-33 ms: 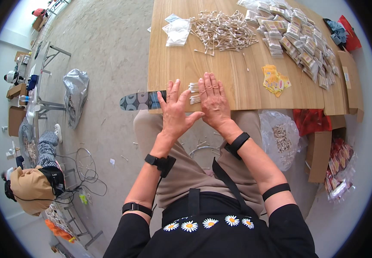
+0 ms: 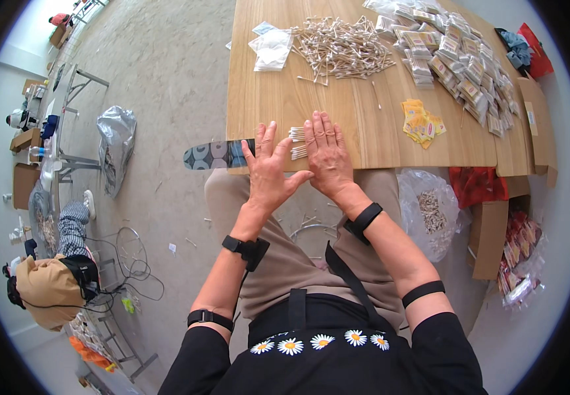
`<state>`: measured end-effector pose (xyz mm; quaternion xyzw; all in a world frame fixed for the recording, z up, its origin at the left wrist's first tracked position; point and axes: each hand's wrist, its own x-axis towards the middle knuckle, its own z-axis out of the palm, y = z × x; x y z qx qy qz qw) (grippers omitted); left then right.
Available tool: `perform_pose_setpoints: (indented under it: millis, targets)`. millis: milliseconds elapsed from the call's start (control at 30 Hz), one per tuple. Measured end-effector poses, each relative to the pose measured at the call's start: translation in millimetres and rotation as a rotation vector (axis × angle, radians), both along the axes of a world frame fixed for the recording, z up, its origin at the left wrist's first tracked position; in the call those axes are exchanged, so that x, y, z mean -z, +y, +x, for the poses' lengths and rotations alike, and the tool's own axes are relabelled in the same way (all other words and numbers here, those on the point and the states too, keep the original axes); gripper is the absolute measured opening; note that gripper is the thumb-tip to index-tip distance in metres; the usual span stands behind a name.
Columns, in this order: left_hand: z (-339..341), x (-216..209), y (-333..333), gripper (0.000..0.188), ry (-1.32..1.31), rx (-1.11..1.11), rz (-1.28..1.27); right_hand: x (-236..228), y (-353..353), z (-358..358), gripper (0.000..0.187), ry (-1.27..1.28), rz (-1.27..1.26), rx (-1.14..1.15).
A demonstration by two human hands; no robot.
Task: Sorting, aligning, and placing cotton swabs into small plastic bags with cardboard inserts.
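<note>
A small batch of cotton swabs (image 2: 298,152) lies at the near edge of the wooden table (image 2: 364,105), tips pointing left in two groups. Over their right part my right hand (image 2: 328,160) rests flat, palm down, its fingers straight and side by side. To the left of the swabs is my left hand (image 2: 268,172), fingers spread and thumb reaching across to the right hand's edge. Nothing shows in its grasp. Whatever lies beneath the right palm is hidden. Beyond both hands sits a loose heap of cotton swabs (image 2: 344,49).
Clear plastic bags (image 2: 271,49) lie left of the heap, yellow printed packets (image 2: 422,124) to the right. Packed swab bags (image 2: 462,66) pile up at far right. A patterned strip (image 2: 216,155) juts past the table's left edge. A person (image 2: 51,283) is at the left.
</note>
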<state>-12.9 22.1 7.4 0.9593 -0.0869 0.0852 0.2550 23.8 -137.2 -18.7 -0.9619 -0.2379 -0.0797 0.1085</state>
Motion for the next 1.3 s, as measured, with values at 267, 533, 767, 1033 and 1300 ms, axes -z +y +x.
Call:
perform_pose_setpoints:
  millis: [267, 533, 767, 1033, 1300]
  targets:
    - [-4, 0, -3, 0.074, 0.028, 0.011, 0.000, 0, 0, 1, 0.088, 0.017, -0.009, 0.012]
    - [5, 1, 2, 0.082, -0.007, 0.003, -0.016, 0, 0, 0, 0.075, -0.010, -0.019, 0.006]
    - [4, 1, 0, 0.085, 0.014, 0.022, 0.033, 4, 0, 1, 0.071, -0.020, 0.013, 0.010]
    - [11, -1, 0, 0.084, -0.003, 0.007, 0.021, 5, 0, 1, 0.067, -0.031, -0.007, 0.017]
    - [16, 2, 0, 0.085, 0.006, 0.000, 0.031, 7, 0, 1, 0.065, -0.025, 0.007, 0.013]
